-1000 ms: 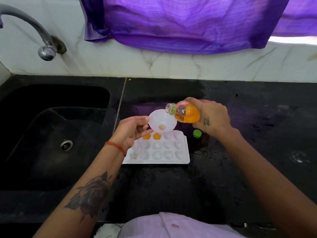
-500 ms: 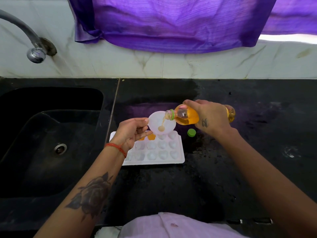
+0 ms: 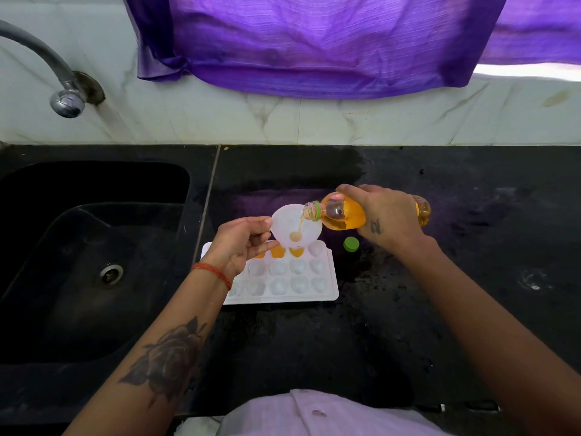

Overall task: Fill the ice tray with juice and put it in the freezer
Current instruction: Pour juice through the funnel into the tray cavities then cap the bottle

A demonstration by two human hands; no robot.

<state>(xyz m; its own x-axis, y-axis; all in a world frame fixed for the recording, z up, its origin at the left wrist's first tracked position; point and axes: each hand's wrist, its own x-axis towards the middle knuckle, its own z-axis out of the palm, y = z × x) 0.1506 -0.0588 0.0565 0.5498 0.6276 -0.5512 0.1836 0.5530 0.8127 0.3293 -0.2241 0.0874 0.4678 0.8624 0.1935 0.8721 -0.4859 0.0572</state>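
Note:
A white ice tray (image 3: 327, 292) lies flat on the black counter beside the sink. Three cells in its far row hold orange juice; the other cells look pale. My left hand (image 3: 240, 243) pinches the rim of a white funnel (image 3: 287, 221) held over the tray's far row. My right hand (image 3: 385, 217) grips a clear bottle of orange juice (image 3: 341, 215), tipped nearly level with its open mouth over the funnel. A thin stream of juice runs from the bottle into the funnel.
The bottle's green cap (image 3: 351, 244) lies on the counter just right of the tray. A black sink (image 3: 91, 262) with a metal tap (image 3: 64, 100) fills the left. A purple cloth (image 3: 314, 42) hangs on the marble wall behind. The counter (image 3: 471, 278) looks wet around the tray.
The funnel shifted one cell to the right along the tray's far row, and a third cell now shows orange. The bottle tipped further and juice began to flow.

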